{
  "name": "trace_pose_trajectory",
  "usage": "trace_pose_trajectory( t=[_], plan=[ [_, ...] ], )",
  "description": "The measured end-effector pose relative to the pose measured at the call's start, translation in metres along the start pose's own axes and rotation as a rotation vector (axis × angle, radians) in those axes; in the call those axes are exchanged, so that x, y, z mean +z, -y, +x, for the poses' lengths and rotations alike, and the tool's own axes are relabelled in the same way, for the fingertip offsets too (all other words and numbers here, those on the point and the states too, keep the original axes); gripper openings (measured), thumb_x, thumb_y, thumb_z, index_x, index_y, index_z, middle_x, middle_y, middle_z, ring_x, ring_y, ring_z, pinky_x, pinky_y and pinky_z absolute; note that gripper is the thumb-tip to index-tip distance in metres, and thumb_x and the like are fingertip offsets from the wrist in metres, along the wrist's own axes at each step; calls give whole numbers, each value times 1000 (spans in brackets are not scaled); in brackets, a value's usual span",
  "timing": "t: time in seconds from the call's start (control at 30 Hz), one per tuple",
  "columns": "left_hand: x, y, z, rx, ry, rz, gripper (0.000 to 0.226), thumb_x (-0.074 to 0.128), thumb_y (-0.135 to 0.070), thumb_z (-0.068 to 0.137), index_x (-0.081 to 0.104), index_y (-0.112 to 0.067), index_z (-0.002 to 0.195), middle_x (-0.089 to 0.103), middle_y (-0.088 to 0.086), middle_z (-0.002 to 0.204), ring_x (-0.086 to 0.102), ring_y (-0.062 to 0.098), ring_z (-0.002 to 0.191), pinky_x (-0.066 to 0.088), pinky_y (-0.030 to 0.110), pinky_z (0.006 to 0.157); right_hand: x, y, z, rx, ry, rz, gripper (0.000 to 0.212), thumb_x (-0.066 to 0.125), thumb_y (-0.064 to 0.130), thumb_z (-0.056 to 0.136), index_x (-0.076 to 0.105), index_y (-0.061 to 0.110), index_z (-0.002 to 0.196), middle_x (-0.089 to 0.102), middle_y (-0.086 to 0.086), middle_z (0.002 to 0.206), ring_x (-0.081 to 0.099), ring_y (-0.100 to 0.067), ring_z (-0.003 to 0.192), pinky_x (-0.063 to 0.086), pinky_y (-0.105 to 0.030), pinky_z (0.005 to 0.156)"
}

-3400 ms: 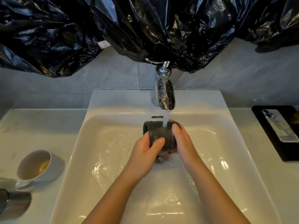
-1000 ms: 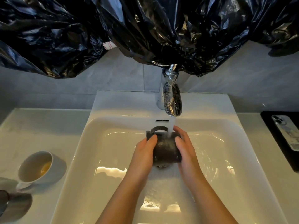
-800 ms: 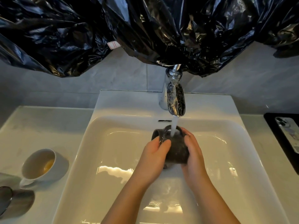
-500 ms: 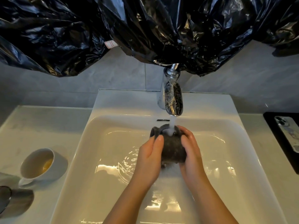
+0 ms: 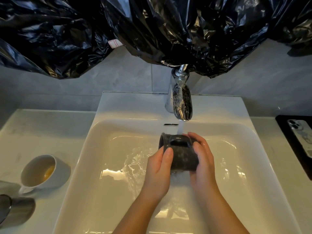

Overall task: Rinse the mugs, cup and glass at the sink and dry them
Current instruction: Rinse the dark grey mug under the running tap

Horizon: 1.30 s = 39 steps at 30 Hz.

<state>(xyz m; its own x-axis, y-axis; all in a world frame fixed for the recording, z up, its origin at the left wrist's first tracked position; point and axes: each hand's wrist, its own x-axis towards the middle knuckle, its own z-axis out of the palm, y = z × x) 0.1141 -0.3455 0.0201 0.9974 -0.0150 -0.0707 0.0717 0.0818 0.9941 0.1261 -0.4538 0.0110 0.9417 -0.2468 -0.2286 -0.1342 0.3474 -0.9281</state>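
Observation:
I hold a dark speckled mug (image 5: 181, 154) on its side over the white sink (image 5: 108, 166), its handle turned upward and its mouth to the left. My left hand (image 5: 158, 168) grips its near left side and my right hand (image 5: 201, 159) wraps around its right side. Water runs from the chrome tap (image 5: 181, 102) onto the mug by my right fingers. A white cup (image 5: 43, 172) with yellow liquid inside lies tilted on the left counter. A dark glass (image 5: 10, 210) lies at the bottom left corner.
Black plastic sheeting (image 5: 152, 27) hangs over the wall above the tap. A phone (image 5: 302, 137) rests on a black tray (image 5: 285, 132) on the right counter. Water pools and ripples in the basin under my hands.
I have turned the mug from upright under the stream onto its side, so its handle now faces up. Both hands stay around it.

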Motion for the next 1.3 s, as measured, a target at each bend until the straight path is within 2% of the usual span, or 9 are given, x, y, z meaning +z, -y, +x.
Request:
trace_pose_trajectory(
  t=[0.13, 0.37, 0.5, 0.6, 0.7, 0.83, 0.97, 1.17, 1.3],
  plan=[
    [0, 3, 3, -9, -10, 6, 37, 43, -42, 91, 69, -18, 101, 72, -1, 92, 68, 13, 92, 54, 22, 74, 0, -1, 2, 4, -29, -12, 27, 53, 32, 80, 72, 34, 98, 70, -1, 109, 64, -26, 109, 54, -51, 93],
    [2, 2, 4, -52, -29, 15, 38, 43, -41, 92, 68, -16, 106, 72, -1, 95, 67, 9, 95, 51, 14, 72, 1, 1, 4, 20, -72, 1, 25, 52, 31, 85, 73, 34, 98, 73, 4, 105, 67, -22, 104, 55, -46, 90],
    [-1, 1, 9, -222, -173, -226, 38, 43, -42, 97, 72, -17, 102, 73, 6, 100, 68, 19, 101, 56, 31, 81, 2, 0, 5, 43, -76, 53, 32, 43, 22, 101, 74, 33, 100, 73, 7, 102, 68, -14, 102, 56, -31, 77],
    [-4, -1, 15, -333, -234, -443, 40, 36, -35, 102, 70, -14, 106, 73, 10, 103, 69, 22, 100, 52, 36, 83, 3, -1, 5, 63, -27, 79, 28, 47, 11, 99, 71, 24, 104, 74, 4, 102, 67, -19, 105, 55, -27, 77],
    [-7, -1, 17, -417, -231, -611, 46, 34, -38, 102, 63, -7, 120, 70, 13, 114, 68, 24, 105, 51, 36, 81, 4, -4, 4, 55, 68, 73, 24, 57, 20, 88, 71, 29, 104, 74, 2, 106, 68, -17, 105, 54, -24, 76],
    [-11, 3, 19, -524, -227, -786, 54, 34, -44, 100, 57, -5, 129, 65, 20, 122, 63, 32, 113, 51, 42, 90, 1, -5, 2, -3, 237, 46, 48, 55, 28, 83, 56, 22, 131, 67, -1, 125, 61, -17, 119, 51, -27, 92],
    [-16, 9, 22, -534, -176, -859, 60, 30, -49, 100, 53, -4, 133, 60, 23, 127, 57, 34, 120, 44, 45, 100, 0, -7, 4, -18, 328, -73, 82, 76, 52, 71, 45, 26, 142, 60, -1, 136, 54, -20, 128, 46, -36, 103],
    [-9, 2, 21, -489, -19, -787, 52, 38, -38, 95, 53, -4, 131, 62, 20, 127, 61, 30, 116, 47, 43, 96, -4, -6, 8, 70, 231, 78, 89, 82, 60, 64, 52, 20, 137, 63, -3, 132, 57, -20, 126, 53, -31, 93],
    [-10, 8, 22, -541, -98, -843, 49, 33, -36, 101, 54, -3, 130, 61, 21, 127, 58, 33, 120, 43, 45, 101, -6, -7, 8, 21, 278, 0, 78, 80, 43, 68, 50, 24, 138, 62, 1, 132, 57, -18, 126, 52, -34, 96]
  ],
)
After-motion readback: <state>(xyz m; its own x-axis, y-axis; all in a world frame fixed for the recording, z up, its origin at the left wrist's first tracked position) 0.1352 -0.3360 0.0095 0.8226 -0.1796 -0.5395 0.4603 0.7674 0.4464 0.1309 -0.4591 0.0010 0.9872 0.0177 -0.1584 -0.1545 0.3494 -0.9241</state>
